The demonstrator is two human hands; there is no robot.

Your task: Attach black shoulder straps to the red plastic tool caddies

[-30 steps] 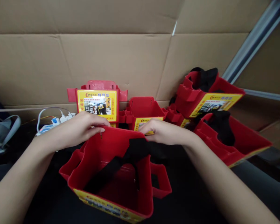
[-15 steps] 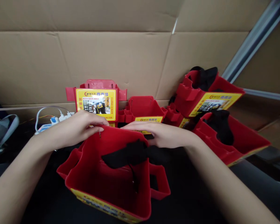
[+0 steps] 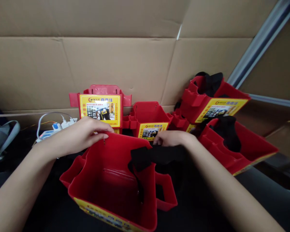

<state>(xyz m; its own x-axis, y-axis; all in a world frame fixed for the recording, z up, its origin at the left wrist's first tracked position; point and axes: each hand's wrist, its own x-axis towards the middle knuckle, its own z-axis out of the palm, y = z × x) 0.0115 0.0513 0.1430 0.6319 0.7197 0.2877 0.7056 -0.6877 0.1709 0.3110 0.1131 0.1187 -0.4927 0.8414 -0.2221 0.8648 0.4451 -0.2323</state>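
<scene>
A red plastic tool box [image 3: 87,177] with a yellow label on its front stands before me, tilted toward me so that its inside shows. My left hand [image 3: 93,133] pinches its back rim near the left corner, thumb inside and fingers behind. A black strap [image 3: 141,158] lies over the right back corner, with part of it hanging down inside. Behind that corner, my right hand [image 3: 171,138] is closed with curled fingers at the strap's outer length; the exact grip is partly hidden.
More red tool boxes with yellow labels stand behind, one at left [image 3: 100,109] and one in the middle [image 3: 149,112]. Two with black straps sit at right [image 3: 193,103], [image 3: 253,138]. A power strip [image 3: 47,133] with plugs lies at left. Cardboard [image 3: 111,64] forms the back wall.
The strap's end inside the box has slid right toward the back corner. My right hand has left the back rim, moved right and curled its fingers. My left hand keeps its pinch.
</scene>
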